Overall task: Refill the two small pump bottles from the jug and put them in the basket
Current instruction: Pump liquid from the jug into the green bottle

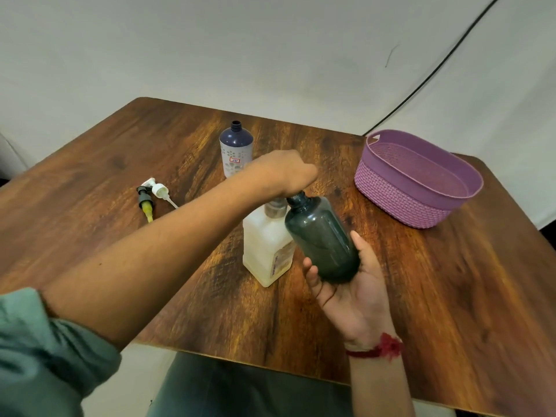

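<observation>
Holding the dark bottle (323, 239) tilted at the jug (264, 251), with refilling apparently not begun.
The right hand (361, 284) cradles the dark bottle's base, fingers curled round it, its open neck beside the jug's top. The left hand (282, 173) bends over that top, its fingers hidden, so I cannot tell if it grips. Both pumps (152, 195) lie to the left, and the patterned bottle (235, 152) stands uncapped behind. The basket (391, 197) holds nothing, so filling, capping and basketing seem left. The basket sits close to the table (90, 176) edge on the right, with bare wood between it and the jug.
</observation>
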